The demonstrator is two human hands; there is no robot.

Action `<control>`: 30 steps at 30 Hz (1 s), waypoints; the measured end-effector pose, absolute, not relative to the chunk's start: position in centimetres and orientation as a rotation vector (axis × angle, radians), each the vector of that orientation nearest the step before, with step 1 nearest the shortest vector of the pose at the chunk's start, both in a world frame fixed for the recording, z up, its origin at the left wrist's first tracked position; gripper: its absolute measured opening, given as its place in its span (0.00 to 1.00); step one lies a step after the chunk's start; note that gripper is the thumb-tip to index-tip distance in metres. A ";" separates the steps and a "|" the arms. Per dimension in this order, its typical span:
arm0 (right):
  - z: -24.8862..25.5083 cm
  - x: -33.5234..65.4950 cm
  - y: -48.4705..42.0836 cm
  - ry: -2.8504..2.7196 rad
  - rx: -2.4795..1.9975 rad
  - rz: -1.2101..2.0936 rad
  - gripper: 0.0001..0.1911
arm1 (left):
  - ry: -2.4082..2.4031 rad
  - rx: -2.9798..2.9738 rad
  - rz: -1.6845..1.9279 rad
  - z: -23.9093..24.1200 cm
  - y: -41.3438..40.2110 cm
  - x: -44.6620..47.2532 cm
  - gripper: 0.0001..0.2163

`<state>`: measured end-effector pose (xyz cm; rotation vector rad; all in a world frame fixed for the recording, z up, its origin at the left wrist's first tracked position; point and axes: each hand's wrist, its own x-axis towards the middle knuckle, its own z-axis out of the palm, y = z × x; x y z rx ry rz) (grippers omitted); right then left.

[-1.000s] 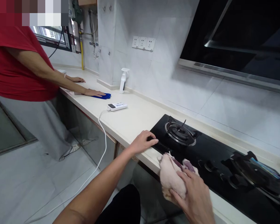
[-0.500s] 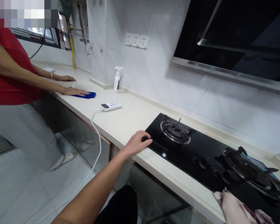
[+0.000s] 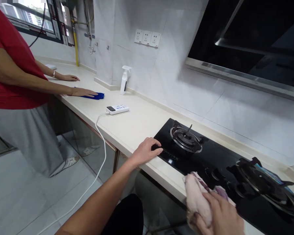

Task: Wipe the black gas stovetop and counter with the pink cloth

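Observation:
My left hand (image 3: 147, 151) rests at the left front corner of the black gas hob (image 3: 180, 160), its fingers curved and apart with nothing between them. At the lower right, my right hand (image 3: 222, 212) grips a bunched pink and purple cloth (image 3: 198, 199) over the counter's front edge, beside the hob. The cloth hides part of that edge. On the hob, the left burner (image 3: 186, 138) stands beyond my left hand, and the right burner (image 3: 264, 182) lies past the cloth. Two control knobs sit between the burners.
A white power bank (image 3: 117, 109) with a cable (image 3: 105, 143) hanging to the floor lies on the counter (image 3: 137, 122). Behind it stands a white spray bottle (image 3: 124, 80). At left, a person in red (image 3: 17, 71) presses a blue cloth (image 3: 98, 96). A range hood (image 3: 247, 42) juts above.
My right hand has come into view with the pink cloth, which moved left along the counter's front edge. The other person's hand and blue cloth shifted slightly right. My left hand stays at the hob's corner.

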<state>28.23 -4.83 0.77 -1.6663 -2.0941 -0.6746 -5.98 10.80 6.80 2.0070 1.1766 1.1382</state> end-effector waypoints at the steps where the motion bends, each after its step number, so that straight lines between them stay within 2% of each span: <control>1: 1.1 26.2 -4.0 -2.116 -1.634 -0.705 0.27 | 1.171 2.012 1.146 6.8 10.8 -6.0 0.11; 8: 4.9 13.2 0.5 -2.262 -1.508 -0.644 0.24 | 1.152 2.056 1.210 6.8 10.8 -6.0 0.08; 13: 5.1 10.4 1.8 -2.300 -1.428 -0.627 0.25 | 1.155 1.967 1.218 7.0 11.1 -6.1 0.07; 18: 4.1 11.9 0.5 -2.243 -1.322 -0.544 0.23 | 1.164 1.946 1.213 6.9 11.3 -6.0 0.07; 24: 2.5 15.4 -0.7 -2.249 -1.210 -0.497 0.28 | 1.203 1.980 1.205 6.8 11.2 -6.0 0.08; 30: 0.6 26.6 -2.2 -2.354 -1.248 -0.590 0.29 | 1.216 1.968 1.158 6.9 11.1 -6.1 0.08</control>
